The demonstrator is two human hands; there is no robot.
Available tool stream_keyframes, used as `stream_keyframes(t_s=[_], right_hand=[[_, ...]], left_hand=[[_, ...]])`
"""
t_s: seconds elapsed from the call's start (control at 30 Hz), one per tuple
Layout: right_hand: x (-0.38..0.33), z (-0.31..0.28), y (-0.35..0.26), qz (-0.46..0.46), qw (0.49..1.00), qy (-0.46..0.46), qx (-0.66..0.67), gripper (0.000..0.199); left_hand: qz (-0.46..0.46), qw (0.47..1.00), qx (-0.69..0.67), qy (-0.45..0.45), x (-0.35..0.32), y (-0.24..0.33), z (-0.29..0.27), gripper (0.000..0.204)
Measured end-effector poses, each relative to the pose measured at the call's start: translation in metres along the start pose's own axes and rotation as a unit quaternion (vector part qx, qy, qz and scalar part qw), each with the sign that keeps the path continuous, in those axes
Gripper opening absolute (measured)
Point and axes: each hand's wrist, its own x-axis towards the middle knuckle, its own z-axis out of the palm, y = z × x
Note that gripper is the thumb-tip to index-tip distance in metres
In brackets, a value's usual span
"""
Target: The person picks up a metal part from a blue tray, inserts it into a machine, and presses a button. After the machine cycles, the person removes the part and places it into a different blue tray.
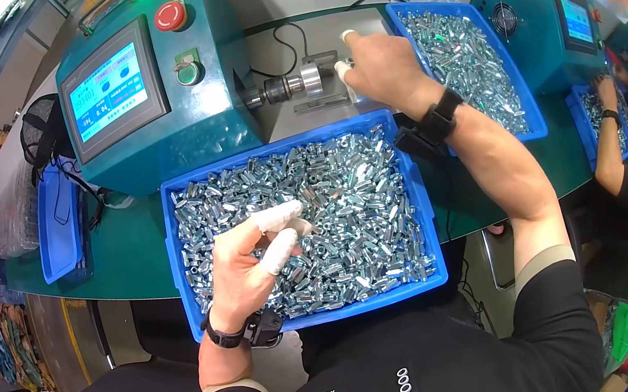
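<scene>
My left hand (247,269), white covers on its fingertips, is over the near blue tray (317,314) of small shiny metal sleeves (358,213). Its fingers are curled together; whatever lies between them cannot be made out. Farther off, my right hand (389,71) reaches beside the round metal chuck (311,80) of the teal machine (178,127). Covered fingertips on that hand stand apart, with no part plainly visible between them. Both wrists carry black straps with small devices.
A second blue tray (526,123) of similar metal parts stands to the right. The machine bears a lit screen (109,89) and a red button (170,16). Another blue tray (57,226) lies at left. A co-worker's arm (609,134) reaches into a tray at far right.
</scene>
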Motion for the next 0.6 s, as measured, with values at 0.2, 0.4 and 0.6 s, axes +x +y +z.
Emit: stream_keyframes(t_s=[0.2, 0.4, 0.6], right_hand=[[-0.028, -0.023, 0.062, 0.077, 0.996, 0.031, -0.012, 0.05], [-0.077, -0.039, 0.093, 0.001, 0.993, 0.092, 0.075, 0.039], [-0.099, 0.008, 0.028, -0.219, 0.946, -0.058, 0.234, 0.023]], left_hand=[[0.01, 1.0, -0.004, 0.009, -0.003, 0.001, -0.005, 0.033], [0.003, 1.0, 0.017, -0.023, 0.0, 0.003, 0.001, 0.033], [-0.015, 1.0, 0.004, -0.017, 0.007, -0.007, 0.005, 0.03]])
